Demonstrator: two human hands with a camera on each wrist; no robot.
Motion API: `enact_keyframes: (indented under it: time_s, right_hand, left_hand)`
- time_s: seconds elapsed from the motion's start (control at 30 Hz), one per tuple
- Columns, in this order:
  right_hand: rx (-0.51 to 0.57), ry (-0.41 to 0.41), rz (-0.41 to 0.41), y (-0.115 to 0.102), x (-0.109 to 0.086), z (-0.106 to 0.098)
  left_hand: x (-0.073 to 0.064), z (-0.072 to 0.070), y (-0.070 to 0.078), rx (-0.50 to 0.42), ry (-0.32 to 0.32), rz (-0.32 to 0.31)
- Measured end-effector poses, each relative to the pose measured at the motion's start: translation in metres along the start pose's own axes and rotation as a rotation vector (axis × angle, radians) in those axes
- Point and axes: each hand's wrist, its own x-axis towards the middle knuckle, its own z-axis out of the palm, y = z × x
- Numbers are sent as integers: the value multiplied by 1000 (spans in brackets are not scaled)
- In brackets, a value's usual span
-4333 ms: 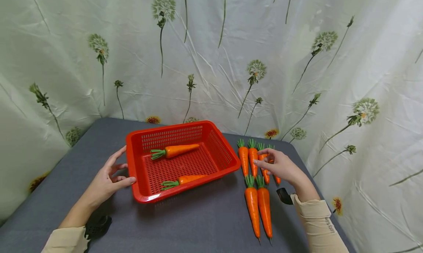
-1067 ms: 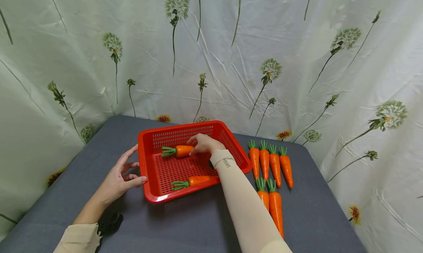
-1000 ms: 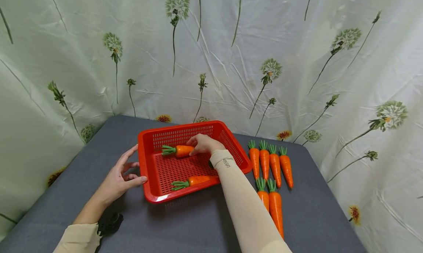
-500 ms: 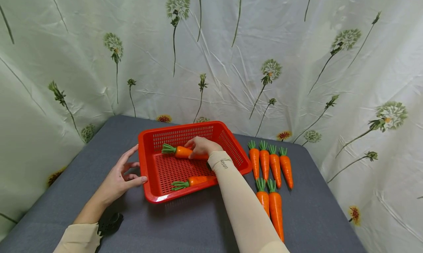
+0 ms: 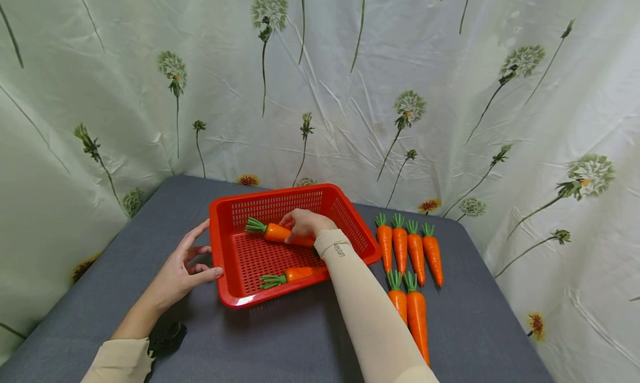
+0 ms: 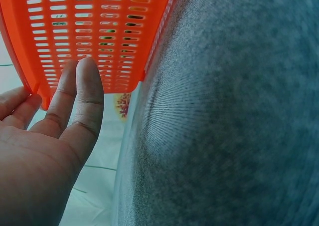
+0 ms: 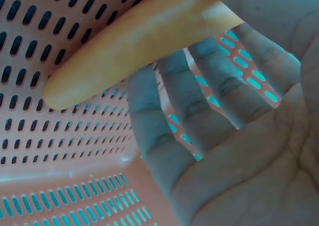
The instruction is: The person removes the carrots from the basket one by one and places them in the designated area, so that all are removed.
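A red plastic basket with slotted walls stands on the grey cloth. At its left end is my left hand, the thumb tip on the rim near the front corner and the extended fingers against the outer wall. Inside the basket my right hand pinches a carrot by its body, thumb on one side and fingers on the other; its green leaf end points left. The right wrist view shows this carrot's tapered tip over the slotted basket. A second carrot lies along the front wall, partly hidden by the rim.
Right of the basket, several carrots stand out in a back row, leaves away from me. Two more carrots lie in front of them, partly covered by my right sleeve. A white floral curtain hangs behind the table.
My right hand has come from the carrots on the right into the basket. Over the last second the gripped carrot has tilted slightly, its tip end swinging toward me. The left hand stays at the basket.
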Motion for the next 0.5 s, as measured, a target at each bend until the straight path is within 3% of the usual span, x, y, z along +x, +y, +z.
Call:
enact_keyframes:
  time_s: [0.23,0.5]
  right_hand:
    - [-37,-5,35,0,-6,-4]
    - [-39,-26,-3,1,-13,-12]
  left_hand:
    - [0,0,-1,-11,-5,5]
    - [0,0,0,-3,2,7]
